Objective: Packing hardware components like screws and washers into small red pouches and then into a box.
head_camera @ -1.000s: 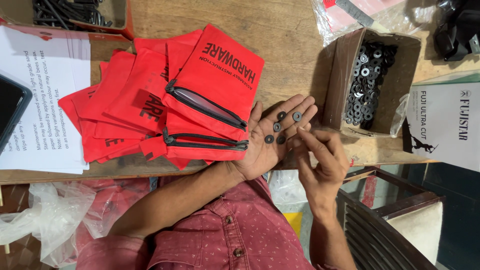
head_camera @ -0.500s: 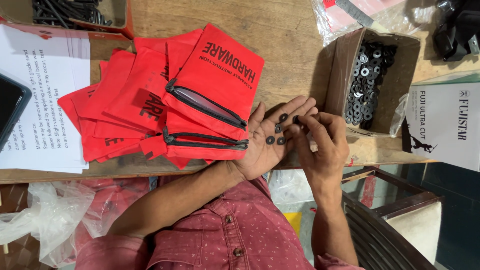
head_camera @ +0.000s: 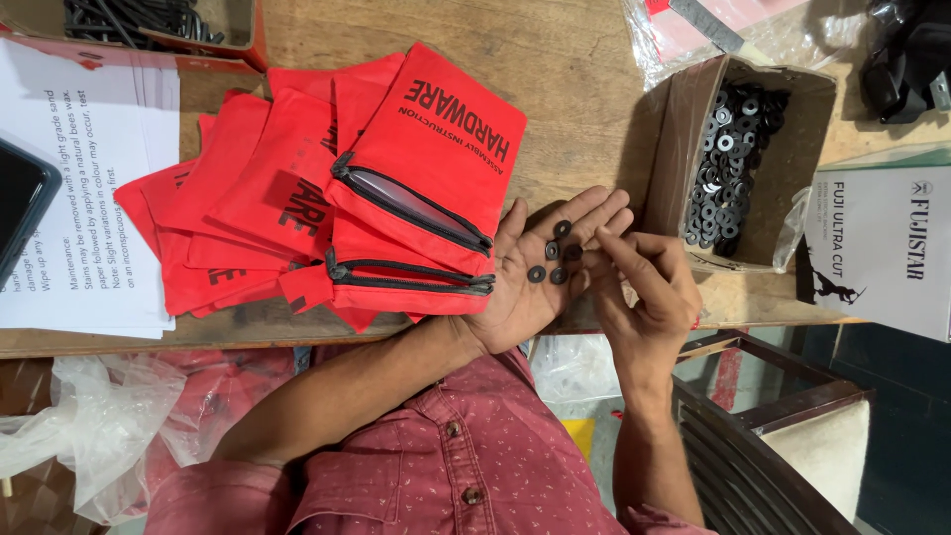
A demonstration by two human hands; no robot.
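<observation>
Since half a second ago my right hand (head_camera: 644,297) has slid a bit lower along my left hand (head_camera: 540,267), so its fingertips now sit against the left fingers right beside the washers (head_camera: 553,258) instead of up near the tips. Left hand hasn't budged: palm up, fingers spread wide, with five small black washers lying loose on it, clustered where the fingers meet the palm. Right hand is loosely curled, fingers pinched close together, but can't tell if there's a washer between them. Left hand rests over the table (head_camera: 584,89) edge, its heel just touching the stack of red zip pouches (head_camera: 396,198) fanned out to the left. Right next to my fingertips on the other side is the open cardboard box (head_camera: 674,149) full of more washers, lined with clear plastic. White instruction sheets (head_camera: 89,188) lie beyond the pouches, and a white carton (head_camera: 882,248) sits just past the box.
</observation>
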